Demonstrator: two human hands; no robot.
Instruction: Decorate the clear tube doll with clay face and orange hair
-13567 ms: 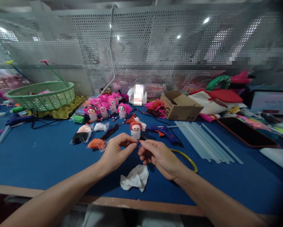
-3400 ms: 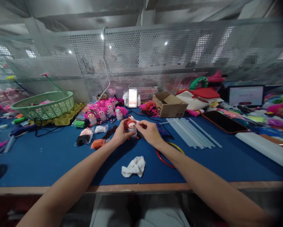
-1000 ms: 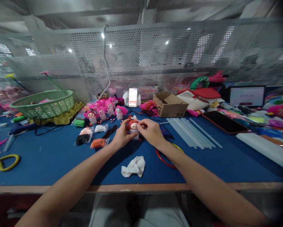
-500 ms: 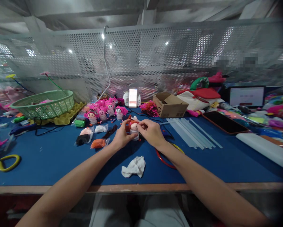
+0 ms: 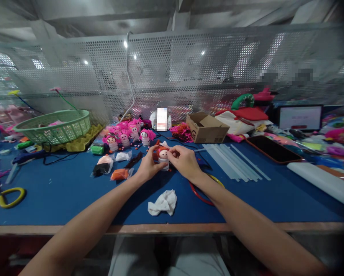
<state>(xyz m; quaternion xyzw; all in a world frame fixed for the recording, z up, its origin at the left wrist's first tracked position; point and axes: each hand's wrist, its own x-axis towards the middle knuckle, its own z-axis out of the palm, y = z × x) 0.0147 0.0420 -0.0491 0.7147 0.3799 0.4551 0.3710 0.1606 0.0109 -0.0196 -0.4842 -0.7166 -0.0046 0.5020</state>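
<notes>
A small doll [image 5: 163,155] with orange-red hair, a pale face and a white ringed body stands upright on the blue table. My left hand [image 5: 149,165] is curled round its left side, thumb at the body and fingers at the hair. At the right side of its face, my right hand [image 5: 185,160] has its fingertips pinched together; whatever they hold is too small or hidden to make out. Just left of my hands lie an orange clay packet [image 5: 120,174], a white packet [image 5: 123,156] and a dark brown strand bundle [image 5: 134,160]. A crumpled white tissue [image 5: 163,203] lies in front.
Several pink-haired dolls [image 5: 144,137] stand behind to the left, near a green basket [image 5: 54,126]. A cardboard box [image 5: 207,128] and translucent glue sticks [image 5: 235,163] lie to the right, with a dark phone [image 5: 274,148] beyond. Yellow-handled scissors [image 5: 11,197] rest at far left.
Almost nothing differs. My hands stay at the doll, with only a very slight shift of the fingers.
</notes>
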